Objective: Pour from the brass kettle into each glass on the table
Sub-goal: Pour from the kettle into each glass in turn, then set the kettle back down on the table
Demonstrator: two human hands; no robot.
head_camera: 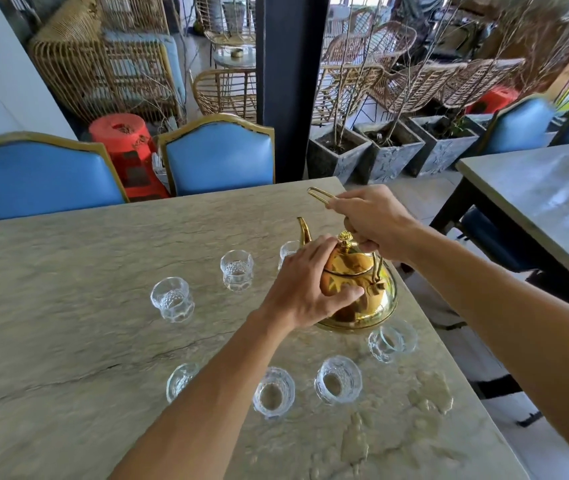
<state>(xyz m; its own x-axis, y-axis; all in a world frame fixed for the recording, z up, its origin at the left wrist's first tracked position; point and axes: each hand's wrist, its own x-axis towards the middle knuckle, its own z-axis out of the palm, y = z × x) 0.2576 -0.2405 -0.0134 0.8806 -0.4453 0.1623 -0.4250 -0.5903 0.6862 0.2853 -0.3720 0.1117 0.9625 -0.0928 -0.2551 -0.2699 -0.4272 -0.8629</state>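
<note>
Head view: your right hand (pixel 369 220) is closed around the kettle handle (pixel 317 195) right of frame centre, holding the brass kettle (pixel 362 292); its base sits at or just above the table (pixel 68 271), contact cannot be told. Your left hand (pixel 305 285) lies spread over the kettle's left flank, fingertips near the lid knob (pixel 345 237), palm pressed to the body. Spout (pixel 304 230) points toward the upper left of the frame. Glasses ring the kettle: one left of centre (pixel 172 299), one above it to the right (pixel 237 270), one just behind your left hand near the spout, mostly hidden (pixel 287 251), one just below the kettle's lower right edge (pixel 392 339), and three across the lower middle (pixel 338 379), (pixel 273 392), (pixel 181 379), the last partly covered by your left forearm. Fill levels cannot be judged. Wet patches (pixel 428 393) spread over the table's lower right. Two blue chairs (pixel 219 157) stand at the far edge, a red stool (pixel 127 147) between them. Dark pillar (pixel 290 81) at upper centre, stone planters (pixel 387 150) to its right, second table (pixel 536 188) at right.
</note>
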